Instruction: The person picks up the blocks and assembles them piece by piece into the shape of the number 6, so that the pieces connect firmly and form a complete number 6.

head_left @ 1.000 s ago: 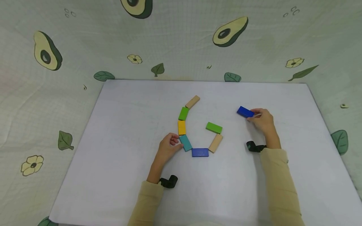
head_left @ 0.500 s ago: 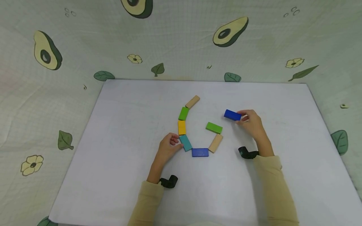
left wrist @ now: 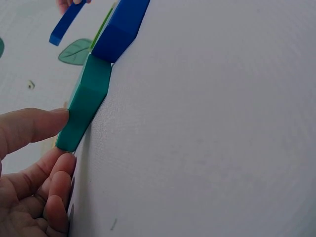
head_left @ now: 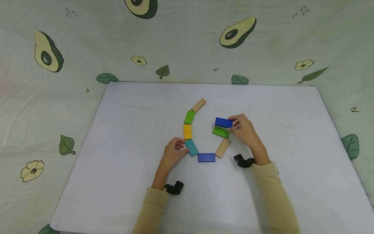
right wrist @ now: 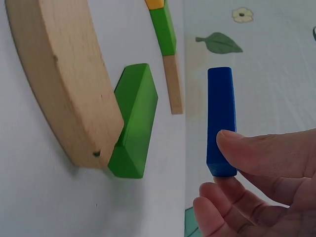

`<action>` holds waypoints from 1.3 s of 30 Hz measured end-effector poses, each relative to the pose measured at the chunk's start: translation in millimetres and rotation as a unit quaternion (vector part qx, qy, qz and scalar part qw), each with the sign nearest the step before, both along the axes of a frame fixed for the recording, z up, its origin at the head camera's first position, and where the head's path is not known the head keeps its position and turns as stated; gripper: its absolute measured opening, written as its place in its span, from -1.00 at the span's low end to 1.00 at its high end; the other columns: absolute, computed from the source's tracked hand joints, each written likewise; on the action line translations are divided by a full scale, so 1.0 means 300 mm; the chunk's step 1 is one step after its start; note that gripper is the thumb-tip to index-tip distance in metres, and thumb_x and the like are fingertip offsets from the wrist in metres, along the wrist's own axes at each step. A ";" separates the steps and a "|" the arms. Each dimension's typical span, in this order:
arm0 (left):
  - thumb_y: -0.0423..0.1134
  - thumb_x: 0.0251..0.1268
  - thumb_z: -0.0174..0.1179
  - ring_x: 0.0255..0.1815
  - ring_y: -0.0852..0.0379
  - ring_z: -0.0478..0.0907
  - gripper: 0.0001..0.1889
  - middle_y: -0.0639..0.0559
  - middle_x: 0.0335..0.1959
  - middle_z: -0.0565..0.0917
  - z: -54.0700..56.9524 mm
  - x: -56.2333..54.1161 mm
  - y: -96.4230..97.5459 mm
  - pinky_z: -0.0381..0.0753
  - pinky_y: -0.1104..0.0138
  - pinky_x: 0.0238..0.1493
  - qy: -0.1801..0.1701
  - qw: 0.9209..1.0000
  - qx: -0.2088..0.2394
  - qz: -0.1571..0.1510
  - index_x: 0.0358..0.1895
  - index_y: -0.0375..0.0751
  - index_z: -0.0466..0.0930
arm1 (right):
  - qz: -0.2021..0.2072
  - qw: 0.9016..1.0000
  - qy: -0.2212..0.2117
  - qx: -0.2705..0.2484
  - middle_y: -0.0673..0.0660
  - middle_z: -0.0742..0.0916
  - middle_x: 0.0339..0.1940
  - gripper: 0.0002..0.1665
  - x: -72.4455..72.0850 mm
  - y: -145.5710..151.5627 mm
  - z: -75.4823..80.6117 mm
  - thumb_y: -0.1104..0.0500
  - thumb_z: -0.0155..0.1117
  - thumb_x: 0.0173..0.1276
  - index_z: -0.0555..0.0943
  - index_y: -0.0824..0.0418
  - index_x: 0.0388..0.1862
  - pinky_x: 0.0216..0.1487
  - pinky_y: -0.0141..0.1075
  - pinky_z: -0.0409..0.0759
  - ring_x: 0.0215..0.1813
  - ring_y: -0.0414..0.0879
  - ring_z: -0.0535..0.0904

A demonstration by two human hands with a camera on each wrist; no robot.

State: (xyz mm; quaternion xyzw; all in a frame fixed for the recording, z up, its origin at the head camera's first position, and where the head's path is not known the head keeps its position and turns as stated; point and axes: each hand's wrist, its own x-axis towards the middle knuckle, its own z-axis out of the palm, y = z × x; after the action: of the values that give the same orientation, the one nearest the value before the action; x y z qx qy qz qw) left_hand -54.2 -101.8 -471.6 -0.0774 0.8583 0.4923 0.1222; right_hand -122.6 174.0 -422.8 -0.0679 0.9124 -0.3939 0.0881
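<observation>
My left hand (head_left: 172,155) rests at the left end of the curved row of wooden blocks. Its thumb and index finger pinch the teal block (head_left: 191,148), as the left wrist view shows with the teal block (left wrist: 86,106) between them. Above the table, my right hand (head_left: 244,131) holds a dark blue block (head_left: 224,123) by its right end between thumb and fingers. That block hovers just behind a green block (head_left: 220,132) at the row's right end. In the right wrist view the dark blue block (right wrist: 220,113) hangs apart from the green block (right wrist: 136,118).
The row continues with a plain wood block (head_left: 223,148), a blue block (head_left: 206,157), a yellow block (head_left: 188,132), another green block (head_left: 189,117) and a second plain wood block (head_left: 199,105). They lie on a white table (head_left: 122,130) before a patterned cloth (head_left: 187,39).
My right hand has carried the dark blue block leftward, from right of the row to behind the right green block, turning it closer to level. My left hand has stayed put.
</observation>
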 end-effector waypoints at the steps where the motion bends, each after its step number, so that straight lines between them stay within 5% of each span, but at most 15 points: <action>1: -0.23 0.10 0.31 -0.22 0.08 0.39 -0.66 -0.03 -0.28 0.51 -0.001 0.000 0.000 0.41 0.29 -0.11 0.001 1.000 0.001 0.000 -0.06 -0.18 0.47 | 0.005 1.000 -0.003 -0.002 0.33 0.46 -0.02 -0.56 -0.002 -0.010 0.001 0.33 0.17 0.26 0.43 0.37 0.13 -0.01 -0.03 0.46 -0.03 0.15 0.43; 22: -0.22 0.10 0.31 -0.20 0.08 0.38 -0.66 -0.01 -0.26 0.51 -0.004 -0.005 0.001 0.41 0.29 -0.09 -0.013 1.000 -0.004 0.002 -0.06 -0.16 0.45 | 0.090 0.996 -0.019 -0.008 0.29 0.45 0.02 -0.57 -0.046 -0.179 -0.017 0.39 0.19 0.23 0.44 0.38 0.10 0.02 -0.07 0.45 0.01 0.14 0.43; 39: -0.23 0.08 0.33 -0.21 0.08 0.39 -0.65 -0.01 -0.27 0.51 -0.013 -0.011 0.000 0.41 0.30 -0.10 -0.013 1.000 0.001 0.004 -0.07 -0.16 0.46 | 0.134 0.989 -0.020 0.063 0.30 0.52 0.02 -0.61 -0.082 -0.238 -0.031 0.42 0.20 0.15 0.52 0.38 0.01 0.12 -0.06 0.43 0.04 0.15 0.43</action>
State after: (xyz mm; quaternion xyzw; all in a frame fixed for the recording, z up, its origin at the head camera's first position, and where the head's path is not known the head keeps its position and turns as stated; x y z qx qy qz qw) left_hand -57.4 -101.9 -475.5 -0.0877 0.8558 0.4925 0.1315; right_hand -147.0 102.7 -432.0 -0.1764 0.9162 -0.3211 0.1625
